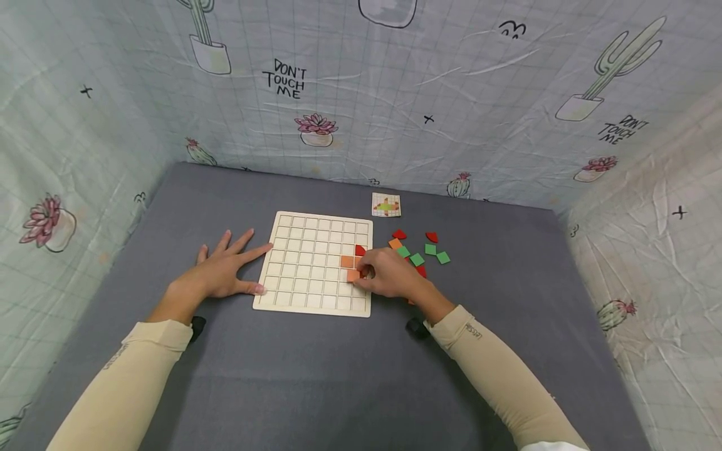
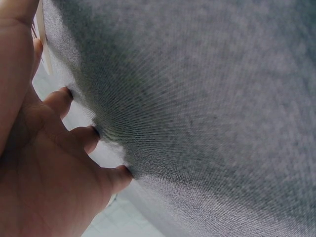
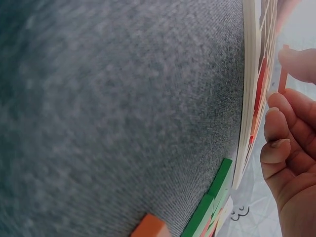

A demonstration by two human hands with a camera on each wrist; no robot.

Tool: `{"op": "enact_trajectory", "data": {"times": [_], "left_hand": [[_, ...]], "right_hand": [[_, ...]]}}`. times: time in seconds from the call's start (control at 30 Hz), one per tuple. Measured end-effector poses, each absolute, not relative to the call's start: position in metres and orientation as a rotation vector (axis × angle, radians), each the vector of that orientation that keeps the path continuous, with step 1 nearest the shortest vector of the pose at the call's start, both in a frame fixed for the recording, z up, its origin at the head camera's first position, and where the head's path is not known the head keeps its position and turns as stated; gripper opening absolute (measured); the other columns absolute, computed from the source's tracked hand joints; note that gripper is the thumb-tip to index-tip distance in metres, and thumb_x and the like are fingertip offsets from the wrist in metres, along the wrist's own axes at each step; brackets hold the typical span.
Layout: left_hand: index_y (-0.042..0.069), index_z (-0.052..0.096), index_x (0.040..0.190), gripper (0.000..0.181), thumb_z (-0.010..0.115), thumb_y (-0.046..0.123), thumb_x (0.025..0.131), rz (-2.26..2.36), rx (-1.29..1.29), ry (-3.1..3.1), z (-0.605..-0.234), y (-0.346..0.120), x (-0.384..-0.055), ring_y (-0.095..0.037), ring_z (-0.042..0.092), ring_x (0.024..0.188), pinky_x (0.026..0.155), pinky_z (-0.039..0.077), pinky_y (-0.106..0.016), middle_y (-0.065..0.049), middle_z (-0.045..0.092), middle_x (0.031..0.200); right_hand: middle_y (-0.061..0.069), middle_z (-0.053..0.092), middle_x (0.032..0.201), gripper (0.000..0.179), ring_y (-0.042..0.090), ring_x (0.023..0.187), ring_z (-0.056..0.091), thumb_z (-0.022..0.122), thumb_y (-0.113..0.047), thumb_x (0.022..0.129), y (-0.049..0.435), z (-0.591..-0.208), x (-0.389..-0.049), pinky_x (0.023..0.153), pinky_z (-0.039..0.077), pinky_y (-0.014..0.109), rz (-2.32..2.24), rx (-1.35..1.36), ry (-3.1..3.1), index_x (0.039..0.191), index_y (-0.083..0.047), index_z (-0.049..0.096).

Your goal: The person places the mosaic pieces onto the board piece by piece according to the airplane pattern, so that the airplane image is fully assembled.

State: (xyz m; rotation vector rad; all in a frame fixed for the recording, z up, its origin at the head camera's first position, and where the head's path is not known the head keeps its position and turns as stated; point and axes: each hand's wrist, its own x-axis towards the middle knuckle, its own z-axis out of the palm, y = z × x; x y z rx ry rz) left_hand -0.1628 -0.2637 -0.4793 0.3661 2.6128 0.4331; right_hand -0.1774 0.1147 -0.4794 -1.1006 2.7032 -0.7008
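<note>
A pale square board (image 1: 301, 263) with a grid of recessed cells lies flat on the table. My right hand (image 1: 390, 274) is over its right side, pinching an orange square tile (image 3: 283, 74) between thumb and fingertips. In the right wrist view this tile stands on edge, just off the board's surface. Another orange tile (image 1: 346, 261) and a red piece with a cut corner (image 1: 360, 250) sit in cells close by; my fingers partly hide more red pieces there. My left hand (image 1: 222, 272) is spread on the table, thumb and index finger touching the board's left edge.
Right of the board lie loose green tiles (image 1: 430, 249), red pieces (image 1: 431, 237) and an orange tile (image 1: 395, 243), some partly behind my right hand. A small pattern card (image 1: 386, 205) lies beyond the board's far right corner. Printed cloth (image 1: 366, 94) hangs around the grey table (image 1: 293, 376).
</note>
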Motion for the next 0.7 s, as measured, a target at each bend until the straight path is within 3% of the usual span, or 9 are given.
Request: {"op": "enact_trajectory", "data": {"times": [0.7], "left_hand": [[0.038, 0.022, 0.167, 0.107, 0.072, 0.075, 0.08, 0.448, 0.368, 2.62, -0.4812, -0.2653, -0.1627, -0.057, -0.008, 0.159, 0.113, -0.002, -0.086, -0.014, -0.001, 0.178]], "right_hand": [[0.001, 0.07, 0.08, 0.013, 0.006, 0.069, 0.055, 0.083, -0.02, 0.089, 0.1081, -0.4814, -0.1819, 0.064, 0.045, 0.02, -0.718, -1.101, 2.677, 0.088, -0.009, 0.077]]}}
